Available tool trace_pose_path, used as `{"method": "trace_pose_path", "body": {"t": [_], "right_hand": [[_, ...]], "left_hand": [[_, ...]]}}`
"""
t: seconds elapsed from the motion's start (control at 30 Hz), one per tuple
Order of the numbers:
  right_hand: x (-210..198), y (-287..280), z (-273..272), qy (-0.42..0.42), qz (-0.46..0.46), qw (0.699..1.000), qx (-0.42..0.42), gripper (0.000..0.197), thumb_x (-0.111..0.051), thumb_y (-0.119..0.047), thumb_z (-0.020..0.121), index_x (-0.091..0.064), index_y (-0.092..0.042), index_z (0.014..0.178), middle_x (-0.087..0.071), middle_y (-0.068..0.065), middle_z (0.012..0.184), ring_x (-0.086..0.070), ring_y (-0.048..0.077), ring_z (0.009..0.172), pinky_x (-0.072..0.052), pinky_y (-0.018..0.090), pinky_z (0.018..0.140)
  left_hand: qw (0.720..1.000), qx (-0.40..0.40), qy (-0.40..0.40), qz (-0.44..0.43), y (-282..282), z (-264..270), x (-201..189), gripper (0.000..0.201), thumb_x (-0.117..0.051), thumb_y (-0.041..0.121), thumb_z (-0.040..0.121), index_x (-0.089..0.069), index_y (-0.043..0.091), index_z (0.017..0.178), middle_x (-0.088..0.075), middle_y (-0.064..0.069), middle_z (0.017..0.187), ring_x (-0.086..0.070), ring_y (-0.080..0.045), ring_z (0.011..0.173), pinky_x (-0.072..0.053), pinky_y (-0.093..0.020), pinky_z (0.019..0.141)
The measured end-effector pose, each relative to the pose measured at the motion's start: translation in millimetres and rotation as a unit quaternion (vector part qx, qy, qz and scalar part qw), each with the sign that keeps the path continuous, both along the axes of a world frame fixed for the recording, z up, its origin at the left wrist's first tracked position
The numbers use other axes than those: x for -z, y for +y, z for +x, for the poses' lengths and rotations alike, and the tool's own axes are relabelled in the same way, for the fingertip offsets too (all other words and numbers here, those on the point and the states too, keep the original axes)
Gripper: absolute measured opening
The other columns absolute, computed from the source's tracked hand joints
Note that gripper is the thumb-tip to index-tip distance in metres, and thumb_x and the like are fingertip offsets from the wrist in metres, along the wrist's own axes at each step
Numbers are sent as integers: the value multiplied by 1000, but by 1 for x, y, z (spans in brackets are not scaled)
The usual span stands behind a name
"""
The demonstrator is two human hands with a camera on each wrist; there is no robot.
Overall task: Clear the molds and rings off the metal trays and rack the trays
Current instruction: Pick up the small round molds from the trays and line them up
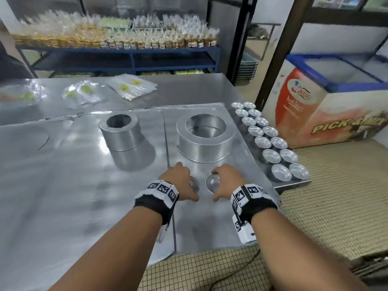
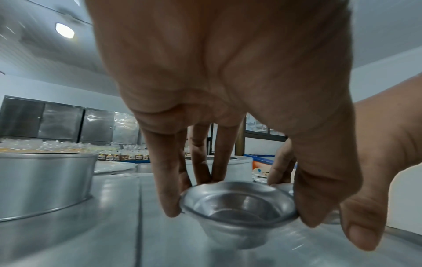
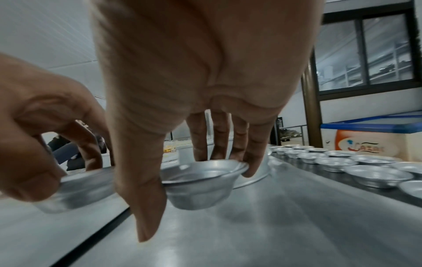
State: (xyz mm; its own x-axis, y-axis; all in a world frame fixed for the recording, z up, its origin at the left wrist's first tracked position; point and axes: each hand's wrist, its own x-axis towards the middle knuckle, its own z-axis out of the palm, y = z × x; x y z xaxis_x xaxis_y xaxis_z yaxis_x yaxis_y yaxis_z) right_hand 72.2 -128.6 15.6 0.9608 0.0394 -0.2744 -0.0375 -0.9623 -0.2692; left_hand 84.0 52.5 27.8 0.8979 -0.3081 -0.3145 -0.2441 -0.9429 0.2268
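Observation:
Two flat metal trays lie side by side on the steel table, the left tray (image 1: 63, 164) and the right tray (image 1: 210, 217). My left hand (image 1: 180, 181) grips a small metal mold cup (image 2: 237, 207) by its rim near the seam between the trays. My right hand (image 1: 226, 181) grips a second small mold cup (image 1: 212, 182) (image 3: 200, 182) just beside it. Behind them a wide metal ring (image 1: 205, 135) stands on the right tray. A narrower ring (image 1: 120, 131) stands on the left tray.
Several small mold cups in two rows (image 1: 270, 141) line the table's right edge beyond the right tray. Plastic packets (image 1: 132, 86) lie at the table's far side. A chest freezer (image 1: 336, 97) stands to the right, and shelves of bagged goods (image 1: 117, 38) behind.

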Motion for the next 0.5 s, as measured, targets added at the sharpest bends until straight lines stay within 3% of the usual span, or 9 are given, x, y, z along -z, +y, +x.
{"method": "trace_pose_path", "body": {"t": [0.17,0.3,0.43,0.5], "right_hand": [[-2,-64,1,-7,6,999,31,97,-94,-38,48,-55,-20,136,-54,1,130,-53,21,122,-49,35,99],[-8,-103,7,-11,14,999,50,95,-94,-34,50,-56,-15,136,-58,3,130,-58,22,118,-51,35,97],[-13,-128,21,-7,20,998,66,95,-93,-33,53,-54,-13,138,-55,4,133,-54,22,122,-49,31,98],[-15,-137,31,-7,26,997,79,96,-93,-33,53,-54,-14,138,-54,6,132,-54,22,121,-49,29,96]], "left_hand": [[1000,26,0,-13,-65,11,1,62,-74,57,48,-62,18,94,-46,-1,103,-57,-25,92,-56,-40,80],[999,37,-12,-30,-101,23,-1,57,-75,53,56,-63,17,99,-48,-3,104,-55,-26,95,-52,-34,80],[997,48,-17,-59,-128,42,-3,68,-61,66,48,-65,22,98,-49,0,99,-55,-25,103,-53,-39,88],[995,61,-34,-69,-139,52,-6,67,-63,65,51,-64,21,102,-50,1,102,-55,-23,105,-54,-39,87]]}}
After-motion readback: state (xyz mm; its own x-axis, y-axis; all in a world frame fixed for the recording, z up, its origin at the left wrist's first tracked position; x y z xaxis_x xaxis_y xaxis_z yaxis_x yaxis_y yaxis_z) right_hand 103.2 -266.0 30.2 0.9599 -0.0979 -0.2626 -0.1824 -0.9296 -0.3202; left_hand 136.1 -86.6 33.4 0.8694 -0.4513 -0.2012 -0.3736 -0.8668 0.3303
